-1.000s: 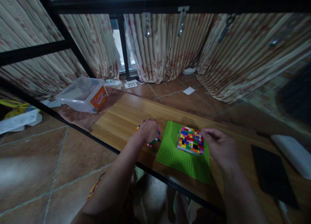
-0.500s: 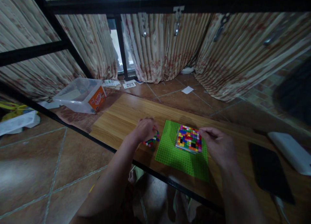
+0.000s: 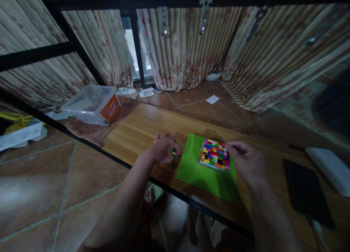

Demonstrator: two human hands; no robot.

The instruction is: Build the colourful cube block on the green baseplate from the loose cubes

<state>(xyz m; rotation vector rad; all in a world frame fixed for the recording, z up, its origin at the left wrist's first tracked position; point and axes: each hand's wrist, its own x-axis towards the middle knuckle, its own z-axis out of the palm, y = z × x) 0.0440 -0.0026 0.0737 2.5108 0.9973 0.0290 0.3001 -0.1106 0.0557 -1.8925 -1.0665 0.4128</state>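
A green studded baseplate lies on the wooden table. On it sits a square block of small multicoloured building bricks, several layers high. My right hand is at the block's right edge, thumb and forefinger pinched together near its far corner; whatever is between the fingertips is too small to make out. Left of the baseplate, my left hand reaches over a small heap of loose bricks, its fingers bent downward and somewhat apart. The hand hides most of the heap.
The wooden table has a dark front edge. A black tablet-like device with a cable and a white oblong object lie at the right. Beyond the left end stands a clear plastic bin with an orange label. Curtains hang behind.
My left hand has shifted slightly and spread over the loose bricks, covering more of them. My right hand stays at the block's edge. The view has tilted a little.
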